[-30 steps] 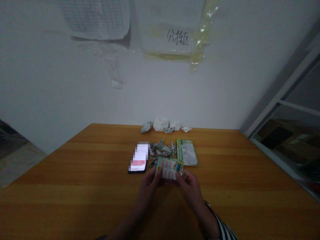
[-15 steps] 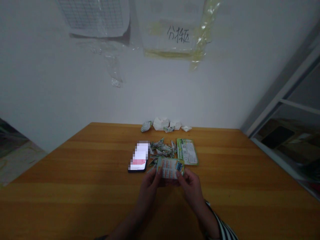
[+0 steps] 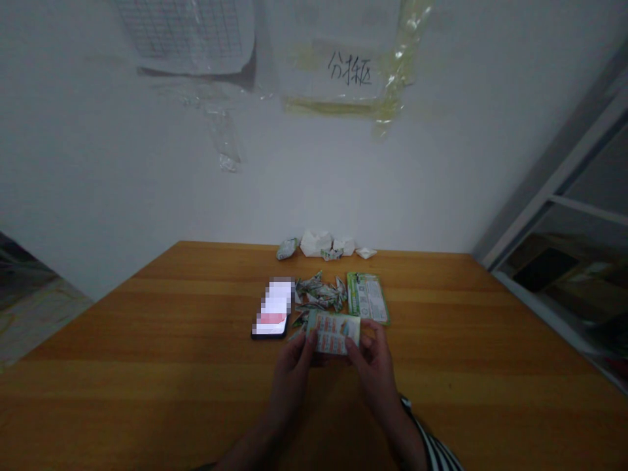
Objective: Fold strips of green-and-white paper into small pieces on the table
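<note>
A small printed paper (image 3: 331,331), pale with orange and blue print, is held up just above the table between both hands. My left hand (image 3: 293,362) pinches its left edge, thumb on the front face. My right hand (image 3: 373,365) grips the right edge, its thumb over the lower right part and a finger reaching up behind the corner. The fingers behind the paper are partly hidden. Right behind it lies a cluster of folded, pointed paper pieces (image 3: 321,292) with green and dark print.
Left of the pieces lies a phone (image 3: 271,313) with a lit screen, partly pixelated. On the right is a green and white printed packet (image 3: 369,297). Crumpled white paper (image 3: 315,244) and a crumpled printed wrapper (image 3: 287,248) sit along the wall at the wooden table's (image 3: 171,307) back edge.
The right side of the paper now looks different: the dark blue patch and green edge there no longer show. My right index finger has risen at the corner.
</note>
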{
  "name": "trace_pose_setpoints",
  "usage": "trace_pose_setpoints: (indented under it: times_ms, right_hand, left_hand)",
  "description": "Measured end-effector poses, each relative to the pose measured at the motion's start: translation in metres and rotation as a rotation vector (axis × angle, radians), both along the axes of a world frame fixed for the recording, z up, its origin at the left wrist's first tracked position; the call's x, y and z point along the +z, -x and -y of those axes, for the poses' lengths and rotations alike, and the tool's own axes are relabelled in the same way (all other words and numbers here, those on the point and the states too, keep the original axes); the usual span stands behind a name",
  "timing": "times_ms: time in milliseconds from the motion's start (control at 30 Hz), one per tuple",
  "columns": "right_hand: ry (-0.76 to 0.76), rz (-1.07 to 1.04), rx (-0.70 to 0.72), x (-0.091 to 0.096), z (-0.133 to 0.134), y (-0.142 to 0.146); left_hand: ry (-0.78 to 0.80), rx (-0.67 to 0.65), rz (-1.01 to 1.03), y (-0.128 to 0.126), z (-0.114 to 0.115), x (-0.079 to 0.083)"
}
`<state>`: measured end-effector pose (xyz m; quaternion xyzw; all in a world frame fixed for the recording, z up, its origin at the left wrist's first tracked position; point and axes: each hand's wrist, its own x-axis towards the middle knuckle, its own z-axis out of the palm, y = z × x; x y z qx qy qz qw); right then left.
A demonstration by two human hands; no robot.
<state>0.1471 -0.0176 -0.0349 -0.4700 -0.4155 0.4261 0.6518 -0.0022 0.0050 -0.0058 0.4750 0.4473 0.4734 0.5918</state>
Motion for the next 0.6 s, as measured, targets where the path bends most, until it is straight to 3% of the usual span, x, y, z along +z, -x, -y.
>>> trace_pose_setpoints:
  times_ms: [133,233,300,367,467,600]
  right_hand:
    - [-0.064,0.163,-0.015,0.013,-0.004,-0.017]
    - [0.045,0.384,0.307,0.023,-0.005,-0.038]
    - [0.106,0.402,0.528,0.025,-0.003,-0.047]
    - [0.133,0.375,0.624,0.023,-0.002,-0.049]
    - [0.126,0.346,0.543,0.014,-0.002,-0.040]
    - [0.099,0.338,0.300,-0.003,-0.004,-0.020]
  left_hand:
    - [-0.060,-0.109,-0.129,0.001,0.001,0.002]
    - [-0.062,-0.315,-0.188,0.001,0.003,0.003]
    - [-0.019,-0.418,-0.169,0.001,0.003,0.004]
    - [0.032,-0.442,-0.134,0.000,0.001,0.004]
    - [0.098,-0.321,-0.085,0.000,-0.005,0.000]
    - [0.193,-0.143,0.011,-0.001,-0.009,-0.013]
